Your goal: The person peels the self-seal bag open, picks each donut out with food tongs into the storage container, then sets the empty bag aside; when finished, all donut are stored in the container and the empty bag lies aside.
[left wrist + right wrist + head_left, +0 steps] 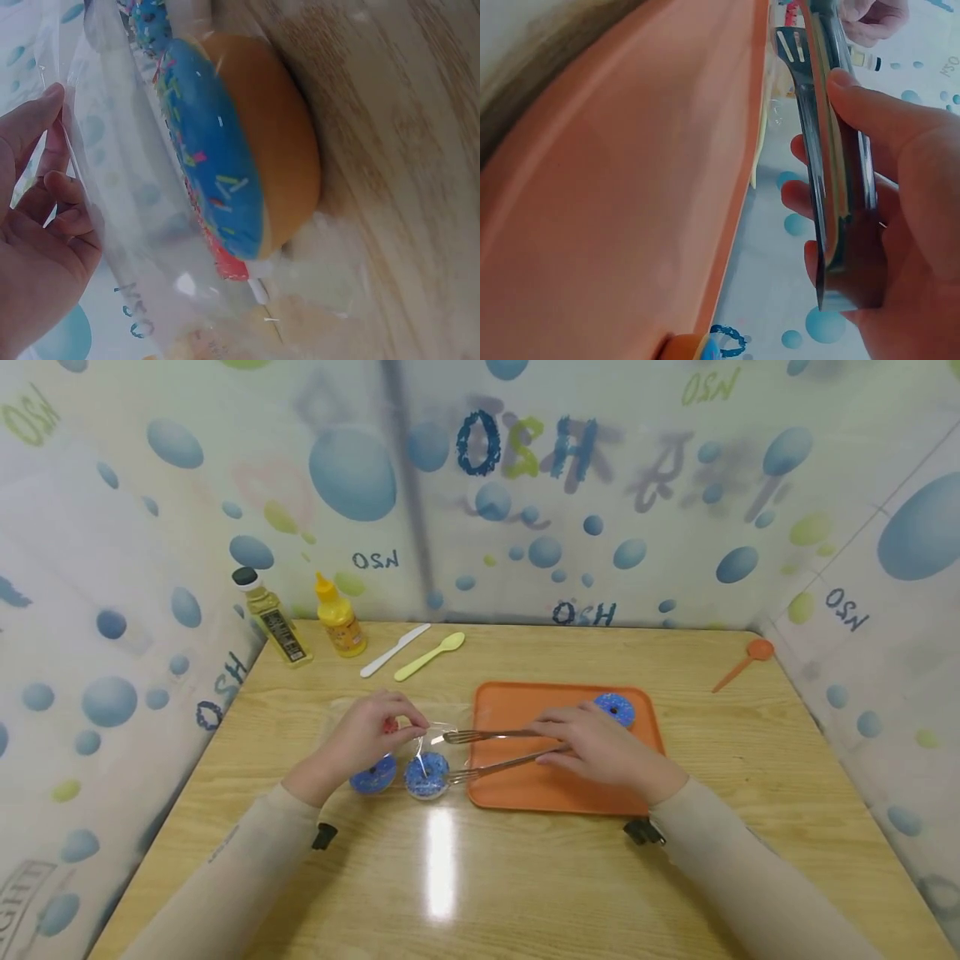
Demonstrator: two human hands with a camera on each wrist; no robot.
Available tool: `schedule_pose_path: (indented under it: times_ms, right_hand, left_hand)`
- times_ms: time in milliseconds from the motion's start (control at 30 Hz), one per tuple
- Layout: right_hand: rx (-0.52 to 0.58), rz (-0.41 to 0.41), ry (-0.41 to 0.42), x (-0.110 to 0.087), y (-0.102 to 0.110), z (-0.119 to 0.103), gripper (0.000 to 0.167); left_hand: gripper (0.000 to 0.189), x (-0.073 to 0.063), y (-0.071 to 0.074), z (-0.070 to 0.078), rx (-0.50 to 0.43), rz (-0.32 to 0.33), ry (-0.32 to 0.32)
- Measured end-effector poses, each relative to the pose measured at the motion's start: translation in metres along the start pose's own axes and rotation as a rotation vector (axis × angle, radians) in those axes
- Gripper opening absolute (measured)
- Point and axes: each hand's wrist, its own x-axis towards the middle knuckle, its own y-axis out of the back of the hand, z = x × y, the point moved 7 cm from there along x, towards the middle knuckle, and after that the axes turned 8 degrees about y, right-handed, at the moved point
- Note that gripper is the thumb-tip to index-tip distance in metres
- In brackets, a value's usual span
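Note:
My left hand (367, 733) pinches the edge of a clear plastic bag (112, 180) and lifts it over several sprinkled donuts. A blue donut (426, 776) lies at the bag's right side, with another blue donut (373, 775) just left of it. Partly hidden behind the left fingers is a red donut (390, 725). My right hand (603, 750) grips metal tongs (847, 225), their arms spread apart above the orange tray (555, 795). The lower tong tip is right at the near blue donut's edge. One more blue donut (617, 708) sits at the tray's back right.
Behind the left hand stand an oil bottle (279, 625) and a yellow squeeze bottle (341, 625). A white knife (393, 652) and a yellow spoon (429, 658) lie beside them. An orange spoon (750, 658) is at the far right, near the back wall (645, 502).

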Motion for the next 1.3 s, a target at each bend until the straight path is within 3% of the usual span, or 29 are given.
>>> schedule_pose_path:
  times_ms: [600, 900, 1300]
  right_hand:
    - [0.097, -0.099, 0.045, 0.030, -0.012, 0.002, 0.042]
    - [0.024, -0.054, 0.067, 0.028, -0.014, -0.007, 0.037]
    - [-0.016, 0.052, 0.034, 0.005, -0.012, -0.003, 0.040]
  left_hand:
    - [0.007, 0.000, -0.007, -0.001, -0.015, 0.027, -0.029]
    - [0.005, -0.001, -0.004, -0.004, -0.005, 0.029, -0.037]
    - [0.004, -0.001, -0.001, -0.008, 0.015, 0.027, -0.010]
